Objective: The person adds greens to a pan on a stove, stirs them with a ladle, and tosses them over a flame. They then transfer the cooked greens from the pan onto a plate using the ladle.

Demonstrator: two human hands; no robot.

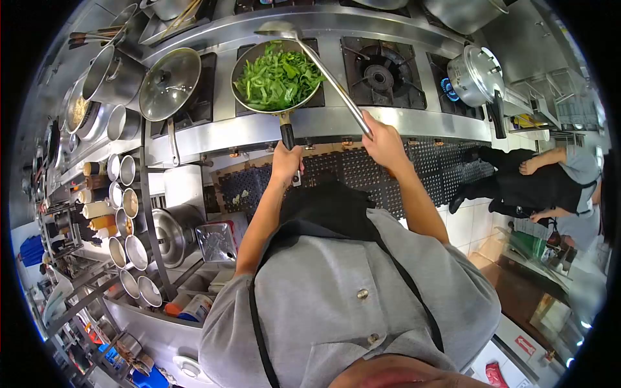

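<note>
In the head view, my left hand (286, 161) is wrapped round the black handle of a frying pan (284, 111). The pan rests over a burner and is heaped with chopped green leaves (279, 76). My right hand (384, 142) grips the end of a long metal ladle (336, 85). The ladle slants up and left across the pan's right side, and its bowl is above the far rim, apart from the leaves.
Right of the pan is a bare gas burner (379, 75); beyond it a pressure cooker (475, 75) sits by a blue flame. A lidded pan (170, 84) stands left. Several metal cups (136, 252) line the left shelf. A co-worker (543, 181) stands at right.
</note>
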